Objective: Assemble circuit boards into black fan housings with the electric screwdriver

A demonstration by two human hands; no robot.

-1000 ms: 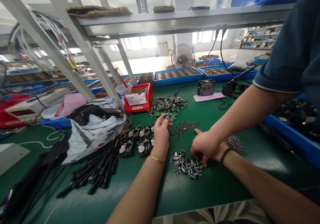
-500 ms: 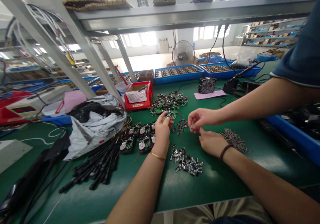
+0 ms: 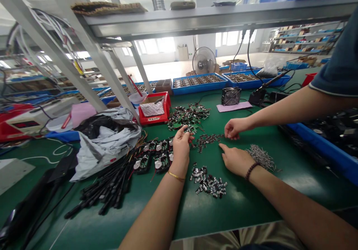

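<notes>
Our left hand [image 3: 181, 151] pinches a small part [image 3: 188, 129] above the heaped green circuit boards [image 3: 188, 117], kept within reach; our right hand [image 3: 236, 160] lies open beside loose components [image 3: 208, 141].

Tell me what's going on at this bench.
A person's left hand pinches a small part above a heap of green circuit boards. Their right hand lies open on the green bench mat, beside a pile of metal-legged components. A co-worker's hand, reaching in from the right, is just past a scatter of small dark components.
</notes>
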